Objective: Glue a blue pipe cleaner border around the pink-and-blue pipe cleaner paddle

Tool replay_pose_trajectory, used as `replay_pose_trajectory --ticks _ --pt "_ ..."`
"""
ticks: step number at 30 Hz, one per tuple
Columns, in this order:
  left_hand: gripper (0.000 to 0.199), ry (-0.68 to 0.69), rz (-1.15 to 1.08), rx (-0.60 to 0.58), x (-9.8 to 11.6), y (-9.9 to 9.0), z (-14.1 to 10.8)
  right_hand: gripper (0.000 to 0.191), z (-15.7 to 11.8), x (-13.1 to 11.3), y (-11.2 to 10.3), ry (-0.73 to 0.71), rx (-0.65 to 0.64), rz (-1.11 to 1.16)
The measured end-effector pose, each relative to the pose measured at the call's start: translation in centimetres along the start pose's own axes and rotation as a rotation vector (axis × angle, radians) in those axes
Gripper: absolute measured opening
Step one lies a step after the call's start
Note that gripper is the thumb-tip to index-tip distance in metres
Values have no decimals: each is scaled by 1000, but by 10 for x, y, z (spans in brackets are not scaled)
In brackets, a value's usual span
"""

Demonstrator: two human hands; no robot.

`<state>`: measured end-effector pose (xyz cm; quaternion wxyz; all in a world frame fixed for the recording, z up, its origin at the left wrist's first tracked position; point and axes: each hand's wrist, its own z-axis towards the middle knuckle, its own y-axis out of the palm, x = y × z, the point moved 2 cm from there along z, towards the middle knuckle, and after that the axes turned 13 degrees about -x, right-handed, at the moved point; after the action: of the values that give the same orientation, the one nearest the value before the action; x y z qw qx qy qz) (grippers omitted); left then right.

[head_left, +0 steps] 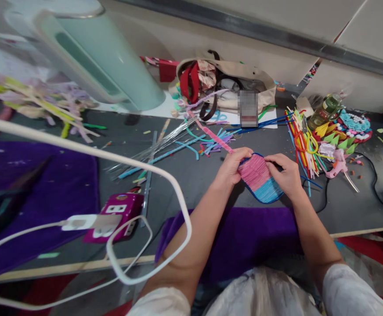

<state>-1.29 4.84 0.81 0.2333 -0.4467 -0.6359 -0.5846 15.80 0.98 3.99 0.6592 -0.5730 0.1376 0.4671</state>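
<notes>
Between my two hands is a rounded flat panel [256, 172] of pipe cleaners, laid in pink rows and light blue rows with a dark blue rim. My left hand [233, 167] pinches its upper left edge. A pink twisted pipe cleaner strip [216, 138] runs up and left from beside that hand; whether it joins the panel is hidden. At the upper right, my right hand [285, 173] has thumb and fingers closed on the rim. A dark blue pipe cleaner end [312, 182] sticks out to the right, just past this hand.
Cut pipe cleaners [211, 144] lie beyond the hands. A bundle of coloured pipe cleaners [305, 145] and a pink glue gun [338, 164] are at right. A canvas bag [267, 87] and green jug [112, 57] stand behind. A white cable [139, 164] loops near a purple power strip [134, 204].
</notes>
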Motion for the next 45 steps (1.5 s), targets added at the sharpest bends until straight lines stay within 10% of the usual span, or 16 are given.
replay_pose_trajectory --ticks 16,20,25,27,32,45 --pt "24 7 -5 -38 3 -4 4 21 1 8 -6 42 -30 -1" --pt "39 146 20 195 14 -22 7 22 4 24 -14 92 -70 25" --pt "42 742 667 723 45 -34 -16 22 19 42 -19 155 -339 38" --pt "27 752 772 498 47 -29 -18 21 27 45 -18 166 -461 14" --pt "15 255 891 -112 25 -19 -4 26 48 47 -12 162 -626 -106" --pt "12 156 1017 -259 4 -20 9 29 53 34 -8 69 -673 -270"
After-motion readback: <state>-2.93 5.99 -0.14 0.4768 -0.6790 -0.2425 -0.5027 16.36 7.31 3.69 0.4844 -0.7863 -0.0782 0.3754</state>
